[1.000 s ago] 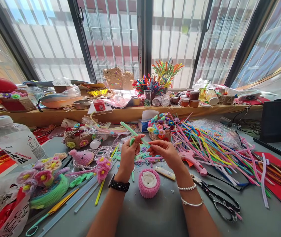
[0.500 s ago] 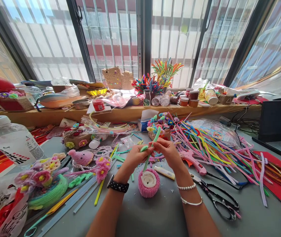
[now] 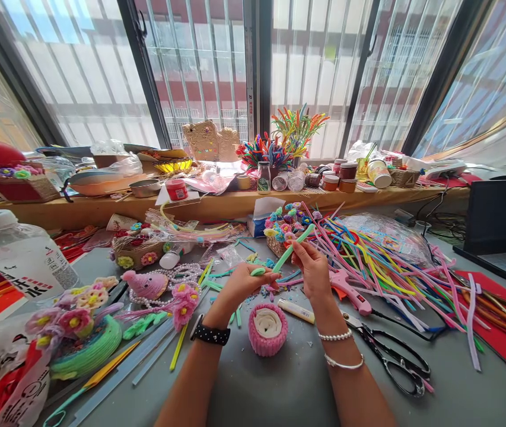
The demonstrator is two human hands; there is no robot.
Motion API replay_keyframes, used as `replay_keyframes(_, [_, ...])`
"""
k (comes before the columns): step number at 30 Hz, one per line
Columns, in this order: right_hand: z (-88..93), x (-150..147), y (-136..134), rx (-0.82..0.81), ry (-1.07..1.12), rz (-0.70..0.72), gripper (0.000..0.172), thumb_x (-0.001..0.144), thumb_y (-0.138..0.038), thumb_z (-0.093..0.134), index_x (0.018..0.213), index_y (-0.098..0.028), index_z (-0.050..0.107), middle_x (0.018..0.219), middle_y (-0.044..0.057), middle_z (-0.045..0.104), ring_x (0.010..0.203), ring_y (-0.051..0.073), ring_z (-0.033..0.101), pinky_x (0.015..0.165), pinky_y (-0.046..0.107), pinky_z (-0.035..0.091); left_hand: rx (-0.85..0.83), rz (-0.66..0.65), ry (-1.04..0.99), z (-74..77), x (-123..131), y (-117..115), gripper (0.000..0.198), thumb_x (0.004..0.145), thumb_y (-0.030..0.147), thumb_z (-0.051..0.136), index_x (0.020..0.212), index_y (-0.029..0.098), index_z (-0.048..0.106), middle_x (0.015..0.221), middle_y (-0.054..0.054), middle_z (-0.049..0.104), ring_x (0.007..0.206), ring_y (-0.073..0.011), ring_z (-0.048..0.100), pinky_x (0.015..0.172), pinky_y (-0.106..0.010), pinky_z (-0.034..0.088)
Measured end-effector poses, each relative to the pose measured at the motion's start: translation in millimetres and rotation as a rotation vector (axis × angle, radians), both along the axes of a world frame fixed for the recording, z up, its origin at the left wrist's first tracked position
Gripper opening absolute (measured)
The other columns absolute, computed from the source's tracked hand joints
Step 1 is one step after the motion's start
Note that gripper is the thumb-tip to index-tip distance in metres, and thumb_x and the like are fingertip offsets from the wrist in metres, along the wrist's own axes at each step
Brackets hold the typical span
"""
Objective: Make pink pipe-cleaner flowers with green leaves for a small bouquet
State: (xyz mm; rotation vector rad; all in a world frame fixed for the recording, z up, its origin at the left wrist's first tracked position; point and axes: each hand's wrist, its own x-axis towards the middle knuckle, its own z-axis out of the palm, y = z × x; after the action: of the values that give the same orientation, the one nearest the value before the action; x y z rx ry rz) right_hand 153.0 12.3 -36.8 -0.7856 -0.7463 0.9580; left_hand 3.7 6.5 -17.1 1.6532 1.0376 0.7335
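A light green pipe cleaner [image 3: 285,257] is stretched between my hands above the table. My left hand [image 3: 248,283] pinches its lower end, where a curled green piece shows at the fingers. Higher up, near the other end, my right hand [image 3: 310,267] grips it between thumb and fingertips. Below my hands stands a small pink ribbed pot [image 3: 269,347] with a white filling [image 3: 267,325] that has a small dark hole in it. Behind it lies a glue stick [image 3: 296,311].
Black-handled scissors [image 3: 390,359] and a pink hot glue gun [image 3: 353,292] lie to the right, before a heap of coloured pipe cleaners [image 3: 377,255]. At left are a plastic bottle [image 3: 25,255], a green flower basket [image 3: 88,350] and glue sticks [image 3: 119,367].
The green pipe cleaner has gone from nearly upright to slanting up to the right. My right hand has moved right, away from my left, which has turned flatter.
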Motion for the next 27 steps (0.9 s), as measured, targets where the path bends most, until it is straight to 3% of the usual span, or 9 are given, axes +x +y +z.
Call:
replay_keyframes(6, [0.2,1.0,0.3,0.007,0.020,-0.001,0.019,0.059,-0.026,0.066,0.075,-0.015,0.064,0.077,0.003,0.066,0.053,0.008,0.054,0.052,0.022,0.044,0.017,0.006,0.007,-3.7,-0.2,1.3,0.032,0.062,0.042,0.057,0.063,0.013,0.068,0.058,-0.001,0.060,0.039,-0.0045,0.029,0.039,-0.019,0.023])
replay_keyframes(11, [-0.3,1.6,0.0,0.034,-0.024,-0.037,0.022,0.063,-0.026,0.063,0.082,-0.015,0.064,0.077,0.003,0.067,0.055,0.009,0.056,0.054,0.023,0.046,0.020,-0.036,0.006,-7.0,0.6,2.0,0.030,0.064,0.041,0.055,0.064,0.013,0.068,0.063,-0.002,0.061,0.040,-0.0038,0.029,0.039,-0.018,0.022])
replay_keyframes(20, [0.5,3.5,0.8,0.056,-0.128,-0.165,0.023,0.062,-0.031,0.063,0.079,-0.016,0.065,0.068,0.002,0.065,0.052,0.011,0.054,0.051,0.025,0.046,0.082,0.190,-0.064,-0.7,1.1,0.5,0.032,0.060,0.040,0.059,0.076,0.013,0.065,0.060,-0.003,0.064,0.039,-0.0051,0.034,0.037,-0.018,0.029])
replay_keyframes(27, [-6.7,5.0,2.2,0.049,-0.304,-0.285,0.028,0.069,-0.037,0.057,0.086,-0.017,0.065,0.066,0.002,0.063,0.051,0.012,0.053,0.051,0.026,0.044,0.302,0.305,0.040,-2.1,2.3,0.4,0.025,0.063,0.037,0.058,0.071,0.015,0.068,0.057,0.001,0.061,0.046,-0.0080,0.045,0.041,-0.018,0.032])
